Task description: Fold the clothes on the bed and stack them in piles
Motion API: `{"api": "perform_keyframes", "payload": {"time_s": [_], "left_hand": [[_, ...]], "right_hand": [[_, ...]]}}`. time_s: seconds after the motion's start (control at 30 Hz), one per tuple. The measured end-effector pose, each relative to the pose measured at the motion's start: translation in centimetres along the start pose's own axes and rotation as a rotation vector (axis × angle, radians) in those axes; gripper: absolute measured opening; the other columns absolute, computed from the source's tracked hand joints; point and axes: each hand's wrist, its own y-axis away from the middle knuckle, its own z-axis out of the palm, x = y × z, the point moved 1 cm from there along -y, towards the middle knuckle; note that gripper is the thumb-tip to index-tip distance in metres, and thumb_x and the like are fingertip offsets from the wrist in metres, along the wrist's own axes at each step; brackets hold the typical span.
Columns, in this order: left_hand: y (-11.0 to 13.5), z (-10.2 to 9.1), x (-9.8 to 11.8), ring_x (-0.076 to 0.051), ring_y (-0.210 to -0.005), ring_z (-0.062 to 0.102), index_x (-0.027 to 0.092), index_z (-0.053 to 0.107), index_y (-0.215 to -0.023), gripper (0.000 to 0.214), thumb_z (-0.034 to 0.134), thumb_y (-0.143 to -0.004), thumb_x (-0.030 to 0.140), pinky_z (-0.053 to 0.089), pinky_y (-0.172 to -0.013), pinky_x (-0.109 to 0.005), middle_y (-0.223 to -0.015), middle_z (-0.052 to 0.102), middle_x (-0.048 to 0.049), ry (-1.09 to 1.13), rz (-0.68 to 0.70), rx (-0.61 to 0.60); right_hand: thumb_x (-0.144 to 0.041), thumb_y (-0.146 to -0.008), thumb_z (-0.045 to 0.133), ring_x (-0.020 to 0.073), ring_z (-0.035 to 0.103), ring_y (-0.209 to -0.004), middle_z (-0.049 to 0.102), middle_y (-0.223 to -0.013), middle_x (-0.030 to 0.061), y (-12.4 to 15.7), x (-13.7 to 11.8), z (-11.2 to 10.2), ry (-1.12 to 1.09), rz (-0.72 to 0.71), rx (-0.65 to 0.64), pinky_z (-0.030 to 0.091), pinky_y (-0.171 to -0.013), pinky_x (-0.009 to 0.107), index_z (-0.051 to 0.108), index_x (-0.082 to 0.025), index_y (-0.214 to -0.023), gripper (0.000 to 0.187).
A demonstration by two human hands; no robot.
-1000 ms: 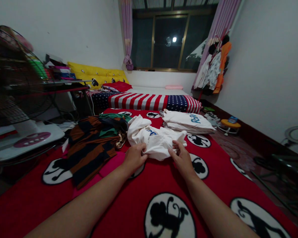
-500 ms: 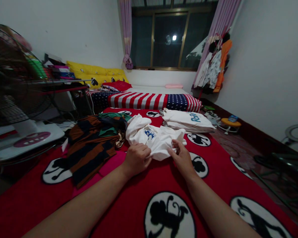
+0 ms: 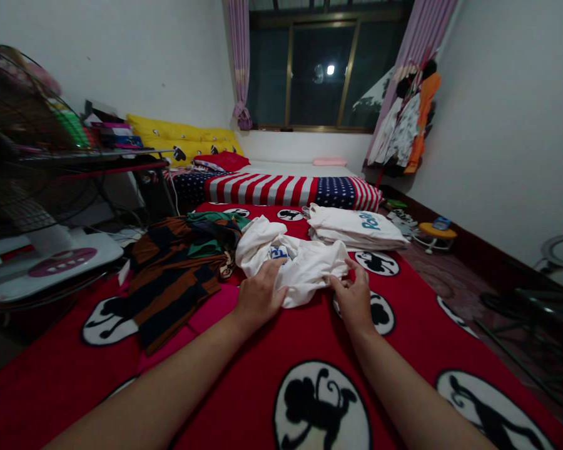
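Note:
A crumpled white T-shirt (image 3: 304,265) with blue print lies on the red blanket (image 3: 244,369) with black monkey roundels. My left hand (image 3: 258,295) rests on the shirt's near left part, fingers curled into the cloth. My right hand (image 3: 355,294) pinches the shirt's right edge between thumb and fingers. Both forearms reach in from the bottom of the view.
A folded stack of white shirts (image 3: 356,229) lies behind on the right. A heap of brown, black and green striped clothes (image 3: 178,265) lies on the left. A fan (image 3: 32,187) stands at far left. A flag-patterned mattress (image 3: 286,189) lies under the window.
My right hand has slid to the right along the shirt's edge. My left hand has moved forward onto the cloth. The shirt has spread a little wider.

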Motion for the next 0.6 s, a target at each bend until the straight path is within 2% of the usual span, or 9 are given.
{"api": "perform_keyframes", "payload": {"time_s": [0.1, 0.23, 0.33, 0.4, 0.5, 0.53, 0.6], "left_hand": [[0.0, 0.2, -0.1, -0.023, -0.102, 0.061, 0.021, 0.039, -0.138, 0.059, 0.061, -0.084, 0.029, 0.049, -0.075, -0.029, -0.126, 0.059, -0.0062, -0.023, -0.017, -0.055], [-0.1, 0.1, -0.2, -0.018, -0.085, 0.063, 0.024, 0.060, -0.116, 0.027, 0.056, -0.089, 0.027, 0.045, -0.068, -0.028, -0.113, 0.064, -0.0019, -0.062, 0.075, -0.079], [-0.2, -0.2, -0.3, -0.017, -0.080, 0.060, 0.024, 0.068, -0.099, 0.018, 0.051, -0.093, 0.024, 0.043, -0.071, -0.030, -0.101, 0.068, -0.0016, -0.069, 0.160, -0.026], [-0.2, -0.6, -0.2, -0.020, -0.087, 0.059, 0.023, 0.068, -0.093, 0.018, 0.051, -0.093, 0.025, 0.041, -0.080, -0.034, -0.096, 0.070, -0.0023, -0.026, 0.225, 0.059], [0.1, -1.3, 0.6, -0.020, -0.097, 0.058, 0.021, 0.066, -0.091, 0.019, 0.047, -0.095, 0.023, 0.039, -0.091, -0.038, -0.094, 0.070, -0.0040, 0.128, 0.362, 0.168], [0.3, -1.5, 1.0, -0.019, -0.097, 0.058, 0.020, 0.064, -0.091, 0.020, 0.044, -0.095, 0.020, 0.039, -0.092, -0.037, -0.093, 0.070, -0.0049, 0.182, 0.429, 0.159], [0.8, -1.6, 1.9, -0.018, -0.091, 0.059, 0.018, 0.061, -0.091, 0.022, 0.040, -0.093, 0.016, 0.043, -0.088, -0.034, -0.090, 0.069, -0.0068, 0.235, 0.580, 0.059]], "right_hand": [[-0.031, -0.075, 0.061, 0.0143, 0.056, -0.066, 0.049, -0.127, 0.0162, 0.0, -0.4, -0.2, -0.004, -0.034, 0.040, 0.050, -0.074, 0.036, 0.050, -0.015, -0.125, 0.054], [-0.023, -0.077, 0.056, 0.0200, 0.059, -0.090, 0.047, -0.131, 0.0135, 0.6, -1.9, -0.3, 0.054, -0.228, 0.026, 0.051, -0.077, 0.035, 0.054, -0.019, -0.121, 0.044], [-0.018, -0.079, 0.051, 0.0252, 0.051, -0.114, 0.049, -0.130, 0.0122, 1.0, -3.0, -0.2, 0.108, -0.375, 0.001, 0.047, -0.092, 0.043, 0.055, -0.020, -0.118, 0.039], [-0.016, -0.079, 0.049, 0.0261, 0.046, -0.122, 0.053, -0.126, 0.0112, 1.2, -3.3, -0.1, 0.138, -0.454, -0.024, 0.039, -0.102, 0.048, 0.055, -0.020, -0.119, 0.040], [-0.013, -0.076, 0.050, 0.0261, 0.043, -0.126, 0.051, -0.131, 0.0110, 1.3, -3.2, 0.0, 0.186, -0.497, -0.046, 0.032, -0.108, 0.050, 0.050, -0.020, -0.127, 0.051], [-0.012, -0.074, 0.051, 0.0267, 0.040, -0.128, 0.048, -0.135, 0.0111, 1.3, -3.0, 0.0, 0.208, -0.493, -0.048, 0.031, -0.109, 0.051, 0.047, -0.020, -0.131, 0.058], [-0.012, -0.071, 0.053, 0.0291, 0.034, -0.132, 0.041, -0.142, 0.0108, 1.2, -2.7, 0.0, 0.253, -0.458, -0.059, 0.028, -0.110, 0.053, 0.042, -0.022, -0.138, 0.068]]}}
